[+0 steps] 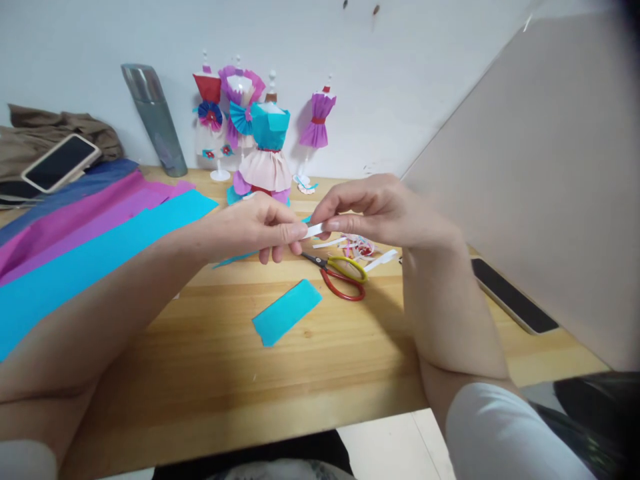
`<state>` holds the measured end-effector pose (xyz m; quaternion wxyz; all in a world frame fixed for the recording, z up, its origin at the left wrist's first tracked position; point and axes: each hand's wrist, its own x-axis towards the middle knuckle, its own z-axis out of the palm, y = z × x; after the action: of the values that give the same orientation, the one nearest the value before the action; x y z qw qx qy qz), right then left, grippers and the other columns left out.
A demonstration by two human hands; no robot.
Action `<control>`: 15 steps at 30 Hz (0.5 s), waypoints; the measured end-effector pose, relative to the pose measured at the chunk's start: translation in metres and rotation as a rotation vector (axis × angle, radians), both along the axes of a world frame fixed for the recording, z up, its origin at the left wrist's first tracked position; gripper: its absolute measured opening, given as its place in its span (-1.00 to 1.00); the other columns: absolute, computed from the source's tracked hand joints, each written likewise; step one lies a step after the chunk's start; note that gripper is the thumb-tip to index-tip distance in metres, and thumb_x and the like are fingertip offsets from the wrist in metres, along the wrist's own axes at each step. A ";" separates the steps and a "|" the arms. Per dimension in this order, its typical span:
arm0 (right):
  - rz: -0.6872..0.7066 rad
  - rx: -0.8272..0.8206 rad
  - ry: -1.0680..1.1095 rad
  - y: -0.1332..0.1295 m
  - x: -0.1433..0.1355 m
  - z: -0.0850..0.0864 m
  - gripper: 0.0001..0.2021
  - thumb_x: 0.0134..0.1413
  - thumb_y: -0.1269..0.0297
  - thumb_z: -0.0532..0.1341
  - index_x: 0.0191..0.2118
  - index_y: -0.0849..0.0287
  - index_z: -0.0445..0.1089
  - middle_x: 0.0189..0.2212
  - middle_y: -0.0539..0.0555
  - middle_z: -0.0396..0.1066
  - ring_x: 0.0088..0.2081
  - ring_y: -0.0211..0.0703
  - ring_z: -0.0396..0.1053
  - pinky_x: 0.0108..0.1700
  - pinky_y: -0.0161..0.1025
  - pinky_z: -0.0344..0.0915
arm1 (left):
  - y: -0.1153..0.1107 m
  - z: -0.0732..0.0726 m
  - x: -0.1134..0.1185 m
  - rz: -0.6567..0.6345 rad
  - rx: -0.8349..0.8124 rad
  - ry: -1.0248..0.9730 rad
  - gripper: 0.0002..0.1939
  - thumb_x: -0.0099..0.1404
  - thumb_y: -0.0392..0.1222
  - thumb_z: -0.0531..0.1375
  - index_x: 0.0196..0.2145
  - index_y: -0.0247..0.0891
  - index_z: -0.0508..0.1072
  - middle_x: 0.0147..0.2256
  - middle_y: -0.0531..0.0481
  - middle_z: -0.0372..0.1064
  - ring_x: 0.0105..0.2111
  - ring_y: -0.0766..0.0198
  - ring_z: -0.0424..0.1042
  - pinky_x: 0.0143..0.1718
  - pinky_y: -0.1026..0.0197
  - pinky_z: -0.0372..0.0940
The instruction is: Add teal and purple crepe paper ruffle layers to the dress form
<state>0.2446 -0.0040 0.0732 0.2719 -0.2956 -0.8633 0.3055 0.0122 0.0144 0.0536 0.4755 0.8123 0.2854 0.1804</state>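
1. Head view: a blue paper rectangle (287, 313) lies between the table's (225, 387) front edge and scissors (345, 293).
2. Left hand (260, 223) and right hand (383, 208) pinch a white strip (314, 231) aloft.
3. Dressed miniature forms (271, 127) line the back edge.

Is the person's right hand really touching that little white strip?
Touching. The head view shows the right hand with its thumb against the right end of the white strip, no gap between them.
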 end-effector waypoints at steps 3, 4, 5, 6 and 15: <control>-0.020 -0.043 0.032 0.002 0.001 -0.002 -0.87 0.11 0.27 0.30 -0.27 0.22 0.47 -0.44 0.00 0.49 -0.42 -0.31 0.38 -0.32 -0.33 0.31 | -0.001 0.002 0.000 0.007 0.002 0.053 -0.81 0.27 -0.16 0.23 -0.36 -0.32 0.59 -0.58 0.04 0.42 -0.60 0.40 0.37 -0.55 0.40 0.22; -0.019 -0.056 0.024 0.003 0.001 -0.003 -0.87 0.10 0.27 0.30 -0.26 0.21 0.47 -0.42 0.01 0.49 -0.41 -0.29 0.39 -0.31 -0.32 0.32 | -0.001 0.003 -0.001 0.007 0.001 0.067 -0.82 0.26 -0.18 0.23 -0.35 -0.32 0.58 -0.58 0.05 0.42 -0.60 0.40 0.38 -0.54 0.41 0.23; -0.020 -0.056 0.015 0.004 0.001 -0.003 -0.87 0.10 0.26 0.30 -0.25 0.20 0.46 -0.41 0.01 0.50 -0.40 -0.27 0.40 -0.31 -0.31 0.33 | -0.001 0.004 -0.001 0.009 0.001 0.077 -0.83 0.25 -0.19 0.22 -0.35 -0.33 0.58 -0.59 0.06 0.41 -0.60 0.40 0.38 -0.54 0.41 0.24; -0.020 -0.041 0.004 0.005 0.001 -0.004 -0.86 0.10 0.25 0.30 -0.25 0.19 0.47 -0.40 0.01 0.50 -0.39 -0.26 0.41 -0.31 -0.30 0.33 | -0.001 0.005 -0.001 0.012 0.001 0.086 -0.83 0.24 -0.19 0.22 -0.36 -0.33 0.58 -0.59 0.06 0.41 -0.60 0.40 0.38 -0.55 0.41 0.23; 0.043 0.122 -0.139 0.007 0.001 -0.001 -0.80 0.20 0.25 0.23 -0.15 0.25 0.51 -0.31 0.12 0.56 -0.26 -0.16 0.48 -0.20 -0.25 0.36 | -0.008 0.005 0.004 0.114 -0.020 0.111 -0.86 0.13 -0.20 0.23 -0.46 -0.34 0.54 -0.64 0.07 0.31 -0.63 0.40 0.28 -0.61 0.37 0.13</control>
<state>0.2455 0.0032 0.0723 0.2222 -0.2804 -0.9032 0.2369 0.0161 0.0063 0.0583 0.4559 0.7987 0.3590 0.1591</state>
